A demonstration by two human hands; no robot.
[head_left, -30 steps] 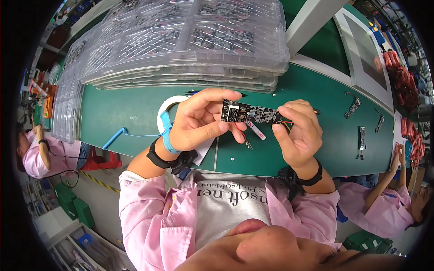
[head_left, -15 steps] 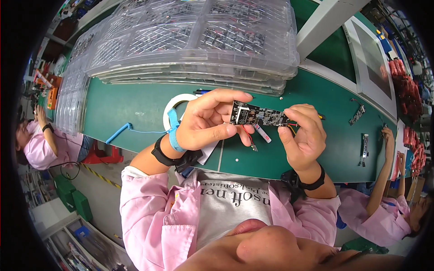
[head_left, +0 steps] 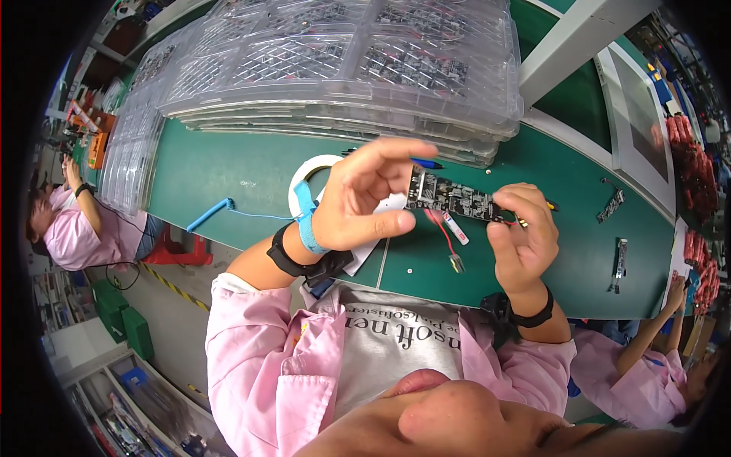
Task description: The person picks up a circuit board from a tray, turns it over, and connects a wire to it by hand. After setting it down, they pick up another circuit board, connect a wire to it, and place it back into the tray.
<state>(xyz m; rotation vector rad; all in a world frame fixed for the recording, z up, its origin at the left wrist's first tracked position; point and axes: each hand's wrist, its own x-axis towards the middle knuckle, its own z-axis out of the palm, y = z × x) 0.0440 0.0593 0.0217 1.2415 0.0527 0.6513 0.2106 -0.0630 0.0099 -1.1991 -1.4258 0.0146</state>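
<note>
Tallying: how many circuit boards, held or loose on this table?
3: one black rectangular circuit board in the right hand; two slim grey boards farther right on the green table. Others may be hidden.

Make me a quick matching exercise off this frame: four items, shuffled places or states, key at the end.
Things:
1. Circuit board
2. White ring
3. Clear plastic trays
4. Light-blue strap

Places or states:
A. Stacked on the far side of the green table
B. Around the wrist of the left hand
C. Held at one end by the right hand
D. Lying flat, partly hidden from view

Pairs: 1-C, 2-D, 3-A, 4-B
</note>
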